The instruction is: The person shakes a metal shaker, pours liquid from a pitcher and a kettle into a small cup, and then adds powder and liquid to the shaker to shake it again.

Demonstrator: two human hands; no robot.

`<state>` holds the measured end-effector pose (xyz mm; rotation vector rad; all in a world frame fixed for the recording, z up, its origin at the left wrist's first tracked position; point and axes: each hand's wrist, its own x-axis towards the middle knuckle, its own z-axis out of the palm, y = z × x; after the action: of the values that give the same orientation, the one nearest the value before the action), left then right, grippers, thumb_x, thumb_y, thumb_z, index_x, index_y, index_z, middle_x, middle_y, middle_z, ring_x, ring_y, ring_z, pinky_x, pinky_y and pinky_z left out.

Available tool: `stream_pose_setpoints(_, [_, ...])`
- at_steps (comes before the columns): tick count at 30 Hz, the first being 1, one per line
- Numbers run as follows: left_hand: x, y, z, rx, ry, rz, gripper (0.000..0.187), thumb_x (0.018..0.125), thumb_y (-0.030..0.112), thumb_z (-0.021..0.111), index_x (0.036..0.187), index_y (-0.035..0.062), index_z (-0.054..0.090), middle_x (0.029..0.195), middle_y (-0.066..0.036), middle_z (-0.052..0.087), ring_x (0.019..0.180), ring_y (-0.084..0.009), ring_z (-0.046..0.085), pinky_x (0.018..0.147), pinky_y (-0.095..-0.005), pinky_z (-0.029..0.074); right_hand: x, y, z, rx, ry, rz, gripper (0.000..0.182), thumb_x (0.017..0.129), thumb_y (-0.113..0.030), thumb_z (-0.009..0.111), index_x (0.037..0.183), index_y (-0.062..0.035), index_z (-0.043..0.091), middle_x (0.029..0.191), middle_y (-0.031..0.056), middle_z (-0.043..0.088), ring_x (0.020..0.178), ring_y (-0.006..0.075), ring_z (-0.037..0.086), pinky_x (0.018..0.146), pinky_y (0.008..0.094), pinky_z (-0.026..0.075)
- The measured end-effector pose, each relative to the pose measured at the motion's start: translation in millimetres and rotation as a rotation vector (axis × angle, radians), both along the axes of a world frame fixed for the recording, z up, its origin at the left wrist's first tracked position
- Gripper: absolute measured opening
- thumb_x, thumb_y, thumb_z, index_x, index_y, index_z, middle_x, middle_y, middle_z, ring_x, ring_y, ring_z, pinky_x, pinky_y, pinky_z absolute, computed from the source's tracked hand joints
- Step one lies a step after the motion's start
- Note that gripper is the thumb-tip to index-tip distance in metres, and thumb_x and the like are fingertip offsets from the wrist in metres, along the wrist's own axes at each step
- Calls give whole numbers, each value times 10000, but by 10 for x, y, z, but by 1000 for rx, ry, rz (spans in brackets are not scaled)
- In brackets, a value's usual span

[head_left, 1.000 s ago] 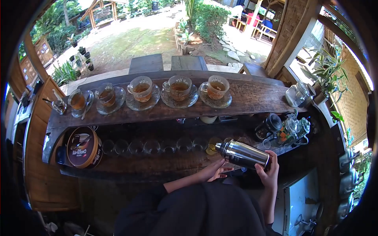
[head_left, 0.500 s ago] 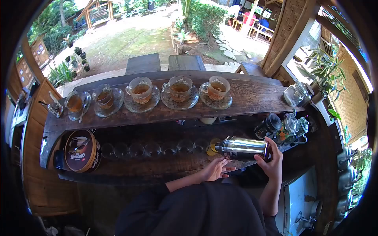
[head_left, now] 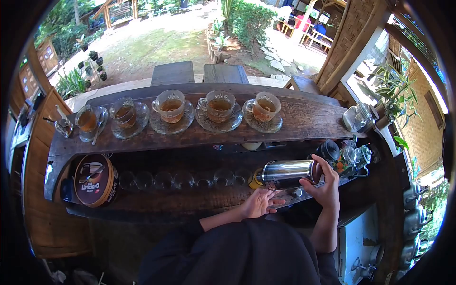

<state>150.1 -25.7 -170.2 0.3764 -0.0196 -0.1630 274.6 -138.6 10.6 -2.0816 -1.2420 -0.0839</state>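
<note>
My right hand (head_left: 324, 189) grips a steel flask (head_left: 285, 174) and holds it tipped sideways, its mouth pointing left over a small glass of yellow liquid (head_left: 256, 179). My left hand (head_left: 260, 202) rests flat on the lower wooden shelf (head_left: 156, 202) just below the flask, fingers spread, holding nothing. A row of several small empty glasses (head_left: 183, 180) runs left from the yellow one along the shelf.
Several glass cups of tea on saucers (head_left: 218, 110) line the upper counter (head_left: 308, 121). A round chocolate tin (head_left: 93, 180) stands at the shelf's left end. Glass jars and teapots (head_left: 354, 154) cluster at the right, a lidded jar (head_left: 357, 117) above them.
The flask has swung from a slanted pose to nearly level, and my right hand has risen with it. My left hand stayed on the shelf.
</note>
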Motion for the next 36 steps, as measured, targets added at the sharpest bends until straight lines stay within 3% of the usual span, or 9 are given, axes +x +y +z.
stream_pose_setpoints(16, [-30,-1,65,39,-28,20,616,851,487,443,1369,180,313,1424,-43,294,1244,-202,368,924,-355,320,55,-218,-44,101,4,57,609,581,-155,802,1123,-3,572,819,62,600,728,153,585,714,270,462])
stream_pose_setpoints(18, [-11,-11,-105,31,-36,44,585,866,454,457,1358,171,317,1408,-46,319,1246,-202,372,940,-370,322,117,-473,-216,79,91,47,627,580,-164,810,1129,0,555,953,85,619,882,165,592,808,289,447])
stream_pose_setpoints(20, [-35,-56,-161,24,-42,64,554,882,420,471,1347,161,322,1391,-49,344,1248,-202,375,956,-385,323,75,-699,-398,237,497,73,677,575,-108,820,1166,-12,503,1102,107,579,1045,181,542,919,316,404])
stream_pose_setpoints(21, [-61,-91,-137,102,-59,178,603,864,438,503,1353,139,317,1383,-59,357,1256,-212,373,970,-377,329,14,-800,-485,264,687,88,719,567,-35,820,1185,-22,453,1236,126,499,1164,196,464,991,335,356])
stream_pose_setpoints(24, [-42,-114,-187,167,-104,284,699,818,395,620,1366,109,293,1368,-81,369,1256,-228,384,1025,-386,318,-110,-979,-894,228,645,83,707,587,-17,806,1187,-55,434,1256,147,455,1176,241,454,985,362,372])
stream_pose_setpoints(26, [-44,-134,-112,351,-173,455,706,810,285,672,1369,106,280,1342,-86,392,1248,-216,390,1043,-407,305,-179,-1008,-1132,-3,354,77,715,595,-47,808,1192,-64,416,1220,162,453,1146,284,466,964,380,388])
stream_pose_setpoints(28, [-102,-161,11,315,-57,449,660,799,122,680,1341,96,304,1284,-76,445,1207,-186,427,1017,-390,344,-244,-930,-1351,53,180,148,732,590,-83,825,1186,-73,400,1207,160,434,1155,307,443,947,381,400])
stream_pose_setpoints(31, [-205,-117,152,583,90,552,606,774,-6,675,1266,101,337,1231,-64,469,1143,-158,476,951,-348,433,-243,-890,-1653,132,405,220,763,568,-127,851,1189,-71,411,1233,155,415,1188,302,414,977,384,376])
stream_pose_setpoints(36, [-524,28,180,1167,-113,707,1008,602,93,837,1390,10,212,1265,-131,447,1192,-215,455,1002,-353,381,163,-898,-1572,106,293,4,703,635,-241,808,1211,-72,443,1247,159,411,1196,317,402,1003,406,339])
